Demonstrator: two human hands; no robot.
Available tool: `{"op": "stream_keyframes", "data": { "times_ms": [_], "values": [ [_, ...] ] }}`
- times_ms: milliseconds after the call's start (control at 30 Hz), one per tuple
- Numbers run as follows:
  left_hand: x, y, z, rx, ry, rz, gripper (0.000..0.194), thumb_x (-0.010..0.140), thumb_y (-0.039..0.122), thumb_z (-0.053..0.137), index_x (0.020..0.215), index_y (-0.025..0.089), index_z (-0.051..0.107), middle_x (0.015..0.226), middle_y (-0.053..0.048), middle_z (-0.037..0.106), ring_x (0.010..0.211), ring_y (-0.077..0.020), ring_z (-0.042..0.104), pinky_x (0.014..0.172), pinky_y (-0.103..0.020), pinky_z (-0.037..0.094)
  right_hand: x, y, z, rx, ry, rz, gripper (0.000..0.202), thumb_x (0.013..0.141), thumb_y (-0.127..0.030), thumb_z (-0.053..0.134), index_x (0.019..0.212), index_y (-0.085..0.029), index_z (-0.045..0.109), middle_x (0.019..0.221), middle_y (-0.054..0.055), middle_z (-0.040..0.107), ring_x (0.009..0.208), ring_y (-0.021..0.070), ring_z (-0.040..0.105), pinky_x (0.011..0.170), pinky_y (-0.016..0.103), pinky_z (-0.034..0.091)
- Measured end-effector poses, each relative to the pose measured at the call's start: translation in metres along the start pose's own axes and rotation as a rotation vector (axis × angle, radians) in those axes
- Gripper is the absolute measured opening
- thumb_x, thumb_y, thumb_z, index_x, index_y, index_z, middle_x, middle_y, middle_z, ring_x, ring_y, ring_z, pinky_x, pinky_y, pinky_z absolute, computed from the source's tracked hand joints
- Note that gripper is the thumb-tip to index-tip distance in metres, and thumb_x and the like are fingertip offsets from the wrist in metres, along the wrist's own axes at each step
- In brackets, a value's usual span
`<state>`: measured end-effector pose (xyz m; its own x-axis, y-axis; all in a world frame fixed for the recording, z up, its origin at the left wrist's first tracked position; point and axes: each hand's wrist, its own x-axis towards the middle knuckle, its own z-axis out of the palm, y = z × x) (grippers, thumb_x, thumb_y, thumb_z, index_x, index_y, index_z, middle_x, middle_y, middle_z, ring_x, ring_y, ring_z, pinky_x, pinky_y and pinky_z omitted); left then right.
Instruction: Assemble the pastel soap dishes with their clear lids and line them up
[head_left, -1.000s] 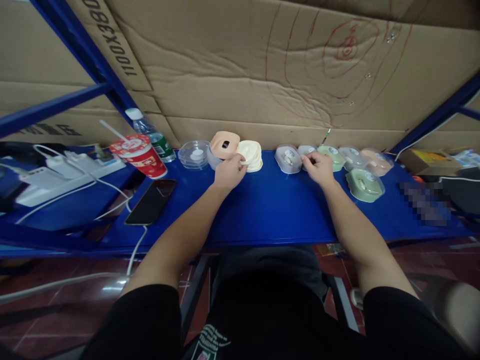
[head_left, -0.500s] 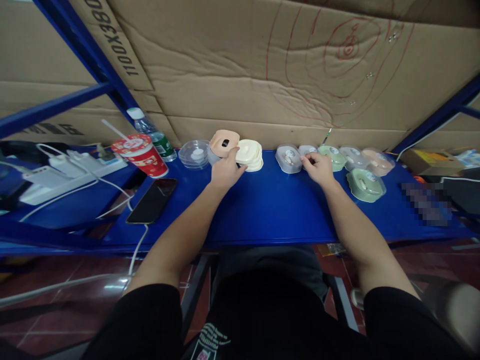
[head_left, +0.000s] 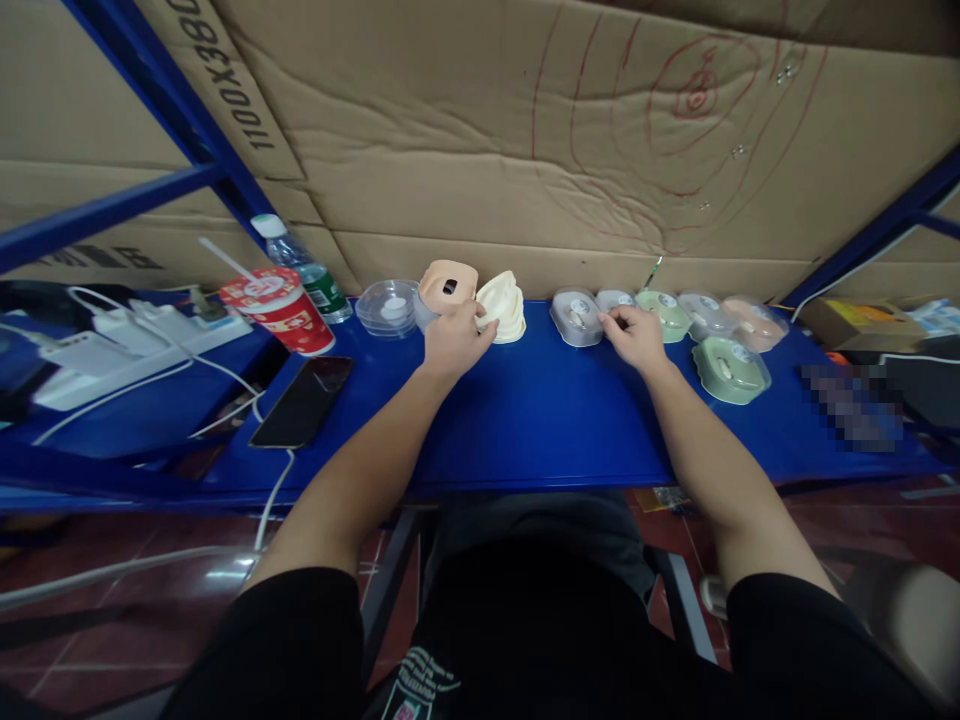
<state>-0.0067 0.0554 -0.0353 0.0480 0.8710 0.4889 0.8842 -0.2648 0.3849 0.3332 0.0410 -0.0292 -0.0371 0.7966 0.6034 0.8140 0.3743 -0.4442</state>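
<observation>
My left hand (head_left: 459,340) pinches the top cream plastic piece (head_left: 498,294), which is tilted up on its near-left side. Under it lies a stack of similar shallow cream pieces (head_left: 514,329). Just behind and left of that hand sits a peach-coloured cover with a dark slot (head_left: 448,285). My right hand (head_left: 637,338) is closed, thumb and forefinger together at the right edge of a clear-lidded pale container (head_left: 574,320). Whatever its fingers may hold is hidden. Behind it are a second pale container (head_left: 616,300) and a green one (head_left: 667,316).
To the left stand a clear round-cornered tub (head_left: 388,308), a red cup with a straw (head_left: 289,322), a water bottle (head_left: 319,283) and a phone (head_left: 302,402). More lidded containers (head_left: 731,370) sit at the right. Cardboard (head_left: 465,150) walls the back of the blue table (head_left: 540,430).
The top cream piece has gone from lying flat to tilted upward under my left fingers. My right hand stays almost in place, a touch further left.
</observation>
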Motion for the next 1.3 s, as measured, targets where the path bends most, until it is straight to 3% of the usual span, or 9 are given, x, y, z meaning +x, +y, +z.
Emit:
{"op": "stream_keyframes", "data": {
  "times_ms": [133,300,400,567,733,867,967,1033,1300],
  "values": [
    [-0.004,0.004,-0.003,-0.111,0.125,0.053,0.026,0.095,0.044,0.066,0.105,0.02,0.065,0.067,0.0,0.068,0.075,-0.0215,0.071,0.071,-0.032,0.049,-0.002,-0.003,-0.002,0.057,-0.013,0.011,0.058,0.098,-0.072,0.051,0.079,-0.021,0.072,0.062,0.004,0.067,0.06,0.0203,0.061,0.065,0.034,0.046],
    [-0.015,0.016,-0.011,-0.241,0.123,0.131,0.026,0.096,0.045,0.061,0.105,0.02,0.063,0.064,0.002,0.065,0.069,-0.018,0.067,0.068,-0.029,0.046,-0.004,-0.016,-0.005,0.19,-0.09,-0.054,0.073,0.096,-0.081,0.047,0.129,-0.019,0.069,0.075,0.005,0.071,0.066,0.0232,0.065,0.068,0.036,0.051],
    [-0.02,0.025,-0.015,-0.241,-0.022,0.166,0.026,0.098,0.043,0.055,0.107,0.021,0.065,0.07,0.0,0.071,0.071,-0.0193,0.068,0.068,-0.031,0.046,-0.007,-0.033,-0.005,0.178,-0.242,-0.115,0.077,0.094,-0.082,0.052,0.134,-0.019,0.066,0.085,0.007,0.075,0.068,0.0229,0.065,0.067,0.036,0.05],
    [-0.019,0.033,-0.022,-0.053,-0.354,0.177,0.025,0.092,0.043,0.056,0.089,0.022,0.07,0.076,-0.004,0.075,0.077,-0.0241,0.07,0.066,-0.034,0.045,-0.012,-0.056,0.004,0.025,-0.517,-0.197,0.056,0.102,-0.068,0.051,0.096,-0.018,0.076,0.082,0.008,0.076,0.074,0.0218,0.066,0.067,0.032,0.043],
    [-0.017,0.03,-0.026,0.095,-0.597,0.241,0.033,0.093,0.045,0.056,0.073,0.023,0.071,0.084,-0.005,0.078,0.086,-0.0261,0.072,0.068,-0.034,0.046,-0.015,-0.048,0.019,-0.007,-0.637,-0.233,0.042,0.102,-0.055,0.058,0.106,-0.019,0.08,0.098,0.009,0.08,0.084,0.0228,0.07,0.072,0.032,0.044],
    [-0.013,0.025,-0.03,0.035,-0.47,0.182,0.031,0.096,0.048,0.06,0.101,0.024,0.079,0.095,-0.006,0.08,0.095,-0.0253,0.072,0.079,-0.035,0.052,-0.016,-0.043,0.026,-0.017,-0.629,-0.25,0.036,0.1,-0.05,0.065,0.112,-0.02,0.08,0.095,0.008,0.079,0.083,0.0225,0.07,0.073,0.032,0.045],
    [-0.007,0.014,-0.034,0.023,-0.237,0.152,0.036,0.101,0.042,0.057,0.126,0.022,0.074,0.125,-0.01,0.076,0.114,-0.0273,0.07,0.093,-0.038,0.054,-0.017,-0.043,0.027,0.002,-0.626,-0.255,0.036,0.1,-0.048,0.065,0.115,-0.019,0.08,0.096,0.009,0.079,0.086,0.0233,0.071,0.075,0.033,0.047],
    [-0.002,0.004,-0.036,0.07,-0.157,0.118,0.041,0.103,0.039,0.054,0.137,0.022,0.069,0.142,-0.012,0.067,0.124,-0.0311,0.067,0.099,-0.043,0.054,-0.016,-0.042,0.027,0.015,-0.629,-0.24,0.037,0.1,-0.048,0.066,0.118,-0.019,0.079,0.096,0.009,0.079,0.087,0.0236,0.072,0.076,0.033,0.049],
    [0.008,-0.017,-0.031,0.216,-0.162,0.009,0.039,0.1,0.035,0.055,0.133,0.02,0.07,0.137,-0.018,0.066,0.113,-0.0374,0.07,0.09,-0.05,0.058,-0.014,-0.045,0.02,0.019,-0.66,-0.182,0.037,0.099,-0.045,0.068,0.123,-0.018,0.077,0.099,0.008,0.081,0.087,0.0234,0.074,0.077,0.034,0.051]
  ]
}}
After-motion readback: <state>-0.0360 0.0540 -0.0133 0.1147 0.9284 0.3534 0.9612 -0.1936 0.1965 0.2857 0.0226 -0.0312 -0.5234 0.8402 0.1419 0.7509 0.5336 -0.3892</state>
